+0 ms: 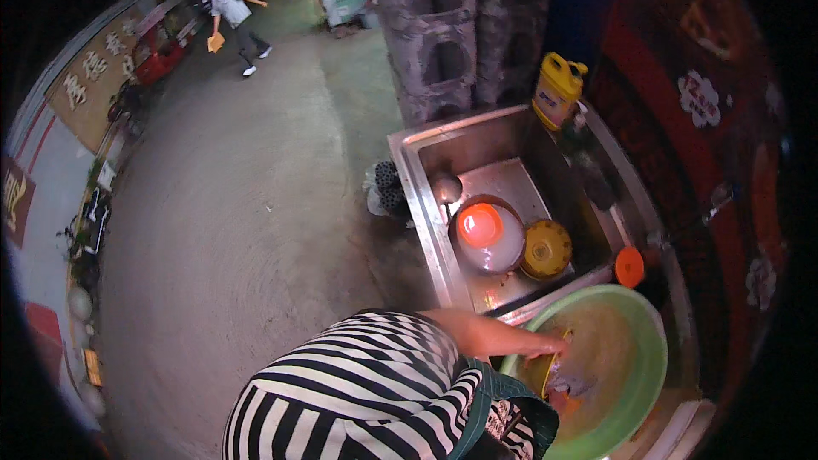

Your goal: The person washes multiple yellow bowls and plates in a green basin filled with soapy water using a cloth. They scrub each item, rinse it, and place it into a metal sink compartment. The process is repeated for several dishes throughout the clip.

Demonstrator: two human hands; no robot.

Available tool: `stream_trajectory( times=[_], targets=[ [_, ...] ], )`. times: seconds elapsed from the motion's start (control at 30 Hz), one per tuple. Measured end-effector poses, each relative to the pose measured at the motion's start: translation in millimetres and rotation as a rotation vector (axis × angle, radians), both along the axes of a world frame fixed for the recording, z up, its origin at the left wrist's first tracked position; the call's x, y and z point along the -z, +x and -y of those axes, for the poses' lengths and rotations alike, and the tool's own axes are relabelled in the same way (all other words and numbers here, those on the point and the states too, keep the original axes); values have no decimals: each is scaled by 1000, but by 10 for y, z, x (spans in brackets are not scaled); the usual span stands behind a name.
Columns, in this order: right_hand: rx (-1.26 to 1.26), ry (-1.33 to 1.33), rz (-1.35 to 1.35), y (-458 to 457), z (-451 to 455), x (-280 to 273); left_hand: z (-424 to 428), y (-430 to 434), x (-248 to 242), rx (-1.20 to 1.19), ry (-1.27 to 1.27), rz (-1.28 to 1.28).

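My left hand grips the upper rim of a yellow bowl, which is tilted on its side in a large green plastic basin. Cloudy brownish water fills much of the basin. Low inside it, my right hand is at a greyish cloth against the bowl; the apron and water partly hide this hand. Something orange shows beside it, too blurred to name.
A stainless steel sink beyond the basin holds a pot of cloudy water, a floating orange bowl, a yellow bowl and a ladle. A yellow jug stands at its corner. A person walks along the pavement.
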State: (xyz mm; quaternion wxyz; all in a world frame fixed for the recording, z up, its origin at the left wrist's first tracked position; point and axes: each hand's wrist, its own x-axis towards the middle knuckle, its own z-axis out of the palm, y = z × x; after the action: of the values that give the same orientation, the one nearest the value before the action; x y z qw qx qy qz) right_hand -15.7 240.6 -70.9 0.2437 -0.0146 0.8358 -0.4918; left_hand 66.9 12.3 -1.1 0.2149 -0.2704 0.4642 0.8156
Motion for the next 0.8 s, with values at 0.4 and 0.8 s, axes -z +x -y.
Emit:
stream_trajectory(
  times=[0.4,0.8],
  targets=[
    [-289,135,-296,-251,579,-456,-106,135,-404,-146,-786,-309],
    [-461,-51,-570,125,704,-613,-181,-400,93,-70,-658,-297]
  ],
)
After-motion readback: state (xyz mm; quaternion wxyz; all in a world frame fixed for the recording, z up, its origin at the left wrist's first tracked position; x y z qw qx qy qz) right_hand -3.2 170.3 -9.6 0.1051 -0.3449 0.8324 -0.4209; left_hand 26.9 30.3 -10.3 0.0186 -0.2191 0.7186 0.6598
